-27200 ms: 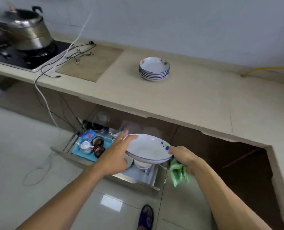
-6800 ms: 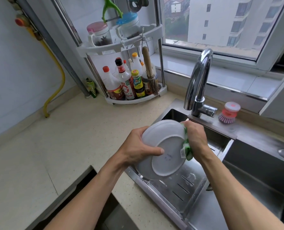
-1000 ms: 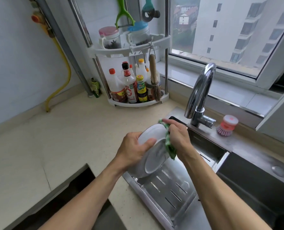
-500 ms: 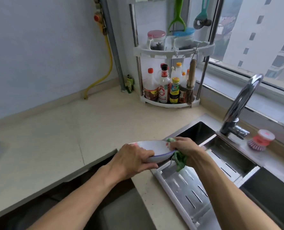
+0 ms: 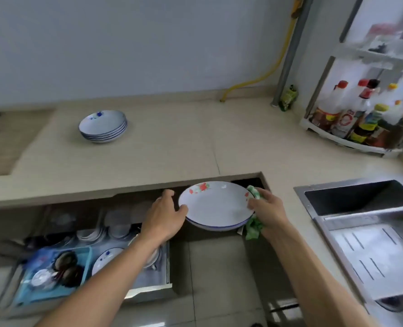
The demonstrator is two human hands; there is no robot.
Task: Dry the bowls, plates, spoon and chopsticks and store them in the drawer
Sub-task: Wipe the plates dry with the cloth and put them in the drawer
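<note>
The plate point(image 5: 215, 205) has moved left from the sink point(image 5: 360, 197) and is now above the open drawer point(image 5: 148, 277). Left hand point(image 5: 164, 217) fingers grip its left rim; right hand point(image 5: 267, 212) fingers hold the right rim with a green cloth point(image 5: 252, 230). A plate stack point(image 5: 102, 125) stands on the far bench point(image 5: 172, 142). Bottle labels are unreadable.

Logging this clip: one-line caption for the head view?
Both hands carry a red-flowered plate, the right hand also gripping a green cloth, above the open drawer.
</note>
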